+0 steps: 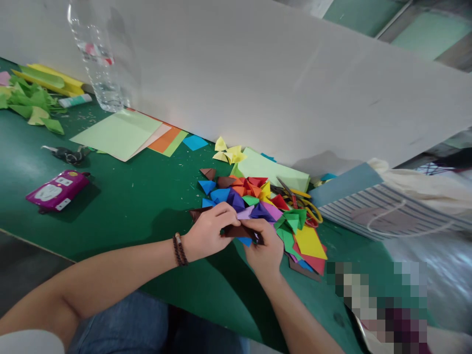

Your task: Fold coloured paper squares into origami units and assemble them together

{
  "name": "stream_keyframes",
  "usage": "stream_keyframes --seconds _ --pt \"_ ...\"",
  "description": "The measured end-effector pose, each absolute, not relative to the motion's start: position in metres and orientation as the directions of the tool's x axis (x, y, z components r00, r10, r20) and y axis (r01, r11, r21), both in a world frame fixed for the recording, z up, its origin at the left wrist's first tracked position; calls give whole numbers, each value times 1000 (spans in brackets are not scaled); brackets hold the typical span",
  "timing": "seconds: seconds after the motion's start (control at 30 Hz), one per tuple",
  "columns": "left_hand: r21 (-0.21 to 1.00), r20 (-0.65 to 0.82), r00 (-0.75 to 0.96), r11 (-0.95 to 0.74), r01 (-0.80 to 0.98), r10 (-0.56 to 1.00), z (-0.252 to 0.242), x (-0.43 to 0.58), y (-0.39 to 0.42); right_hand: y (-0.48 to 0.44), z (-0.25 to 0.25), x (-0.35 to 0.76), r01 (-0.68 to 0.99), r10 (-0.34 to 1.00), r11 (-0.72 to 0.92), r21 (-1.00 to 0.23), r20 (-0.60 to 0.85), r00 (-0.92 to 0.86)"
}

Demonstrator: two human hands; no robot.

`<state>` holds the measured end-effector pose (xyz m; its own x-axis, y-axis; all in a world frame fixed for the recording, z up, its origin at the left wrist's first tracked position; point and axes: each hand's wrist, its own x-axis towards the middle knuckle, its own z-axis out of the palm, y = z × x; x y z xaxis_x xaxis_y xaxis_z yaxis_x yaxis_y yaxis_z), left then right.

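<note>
My left hand and my right hand meet over the green table, pinching a dark brown folded paper piece between them. Just beyond my fingers lies a heap of folded origami triangles in blue, orange, red, purple and green. Loose sheets of yellow, green and brown paper sit under its right side. A pair of scissors with yellow handles lies partly under the heap, near my right hand.
A white board stands along the table's far side, with a clear plastic bottle before it. Stacked paper sheets, green paper folds and a magenta packet lie to the left. A striped paper bag stands at right.
</note>
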<state>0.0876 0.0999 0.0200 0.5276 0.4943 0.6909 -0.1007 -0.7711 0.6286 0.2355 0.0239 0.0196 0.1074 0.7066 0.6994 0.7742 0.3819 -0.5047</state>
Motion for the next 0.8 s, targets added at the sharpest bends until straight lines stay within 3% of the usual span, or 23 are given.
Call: stream_keyframes --seconds 0.27,0.37,0.6,0.8 --pt "615 717 486 -781 -105 500 24 88 100 25 19 237 762 685 427 -488 724 79" --pt "629 698 503 -772 -90 510 25 88 99 26 13 240 727 701 425 -540 704 114" --pt "740 584 542 -671 -49 605 29 89 93 29 12 238 564 793 237 -791 493 359" --pt "927 313 530 -374 9 788 26 94 96 33 19 232 482 865 69 -873 293 408"
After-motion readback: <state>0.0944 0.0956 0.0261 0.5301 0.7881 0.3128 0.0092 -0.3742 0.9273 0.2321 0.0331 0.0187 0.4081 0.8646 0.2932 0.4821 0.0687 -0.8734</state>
